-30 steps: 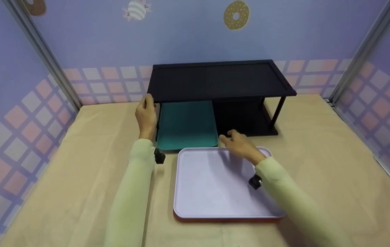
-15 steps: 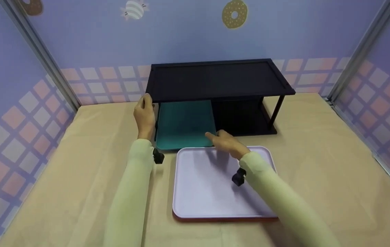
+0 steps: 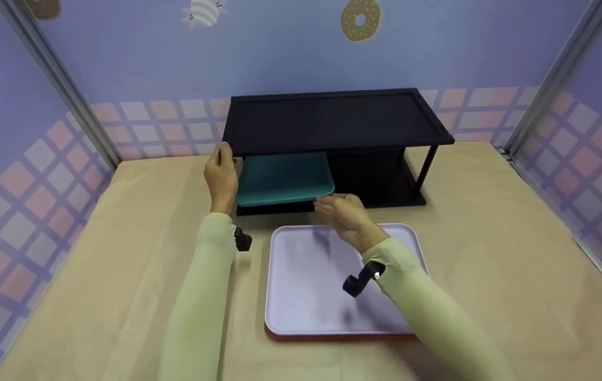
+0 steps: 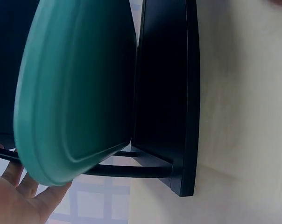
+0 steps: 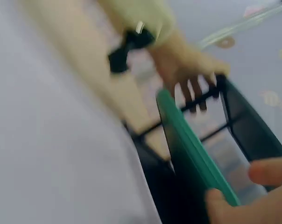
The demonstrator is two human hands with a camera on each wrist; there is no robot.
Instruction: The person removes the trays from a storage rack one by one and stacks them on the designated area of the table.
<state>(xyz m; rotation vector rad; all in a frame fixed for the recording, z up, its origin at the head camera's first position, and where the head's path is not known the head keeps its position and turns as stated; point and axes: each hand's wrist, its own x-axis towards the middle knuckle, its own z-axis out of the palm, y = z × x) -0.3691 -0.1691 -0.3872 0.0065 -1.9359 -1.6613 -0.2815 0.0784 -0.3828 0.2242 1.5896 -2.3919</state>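
Note:
In the head view a black two-tier shelf (image 3: 327, 120) stands against the back wall. My left hand (image 3: 220, 174) grips its front left corner, fingers by the upper deck and post. A teal tray (image 3: 285, 180) lies inside the left half between the decks, its front edge raised off the lower deck. In the left wrist view the tray (image 4: 85, 93) tilts and its corner comes close to my left thumb. My right hand (image 3: 346, 217) is at the tray's front right corner, fingers extended under it. The right wrist view shows my thumb (image 5: 269, 171) apart from the tray.
A lavender tray (image 3: 311, 296) lies on the tan tabletop (image 3: 121, 275) in front of the shelf, under my right forearm. An orange-red rim shows beneath it. The lower deck's right half (image 3: 370, 180) is bare. Patterned walls with metal posts (image 3: 63, 84) enclose the table.
My right hand moved left to the teal tray's corner and turned over. The tray's front edge rose and shifted back, off the lavender tray's far side. My left hand stayed at the shelf's corner.

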